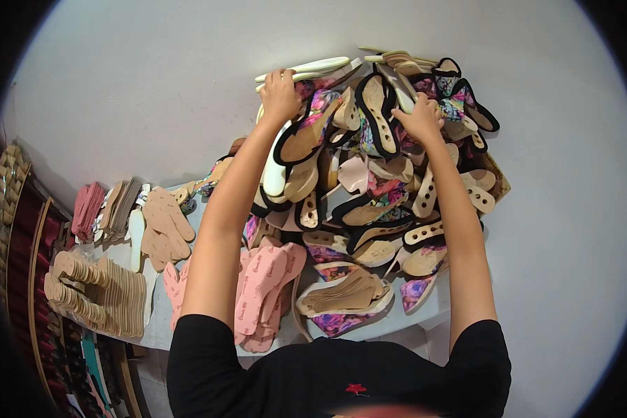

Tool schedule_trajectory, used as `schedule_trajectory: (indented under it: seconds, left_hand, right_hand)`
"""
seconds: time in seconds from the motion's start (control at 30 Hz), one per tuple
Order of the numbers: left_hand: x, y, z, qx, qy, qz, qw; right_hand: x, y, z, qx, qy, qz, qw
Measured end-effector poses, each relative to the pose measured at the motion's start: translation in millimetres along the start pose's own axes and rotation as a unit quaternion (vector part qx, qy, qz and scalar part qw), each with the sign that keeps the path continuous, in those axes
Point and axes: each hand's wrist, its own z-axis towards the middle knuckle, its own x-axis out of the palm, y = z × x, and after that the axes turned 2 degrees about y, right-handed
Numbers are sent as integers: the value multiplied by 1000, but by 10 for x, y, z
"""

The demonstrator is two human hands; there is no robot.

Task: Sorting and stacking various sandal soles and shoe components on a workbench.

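Note:
A large heap of wedge sandals and loose soles point(369, 209) lies on the table against the wall. At its far left, my left hand point(281, 96) has its fingers curled over a pale cream sole point(320, 65), close to a floral strap. My right hand point(420, 118) is at the far right of the heap, thumb apart from the fingers, around the lower end of a pale narrow sole point(397, 83). Between my hands are a black-edged floral sandal sole point(377, 115) and a floral-strapped sandal point(306, 136). My fingertips are partly hidden among the pieces.
On the table point(164, 317), pink insoles point(261, 279) and a wedge sandal holding tan insoles point(345, 292) lie near me. Farther left are stacked beige insoles point(104, 292), tan insoles point(166, 226) and dark pink bundles point(88, 211). A shelf point(31, 279) stands beyond.

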Motion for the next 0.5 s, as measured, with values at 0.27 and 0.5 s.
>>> schedule_trajectory:
  seconds: [0.27,0.5]
  left_hand:
    - [439,351,502,-21,147,177,973]
    - [-102,630,743,-82,100,85,988]
  right_hand:
    - [259,-185,286,-18,30,-120,992]
    - [306,-276,412,-84,-65,-113,988]
